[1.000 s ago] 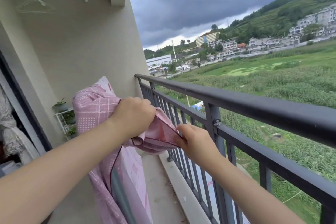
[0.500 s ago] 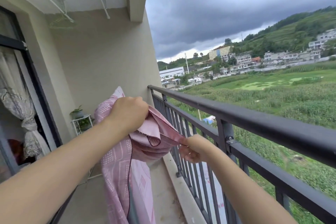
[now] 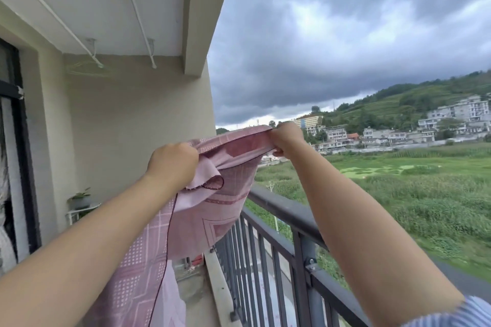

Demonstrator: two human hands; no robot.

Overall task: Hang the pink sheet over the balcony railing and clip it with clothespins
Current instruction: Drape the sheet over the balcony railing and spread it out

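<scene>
On a balcony under dark cloud, a person's left hand [image 3: 172, 162] and right hand [image 3: 285, 138] each grip the top edge of a pink sheet [image 3: 218, 194], fingers curled tight around the cloth. The sheet is stretched between them above the dark railing [image 3: 287, 214], its lower part hanging inside the balcony. Open air lies beyond the rail; the wall [image 3: 127, 127] stands left.
</scene>
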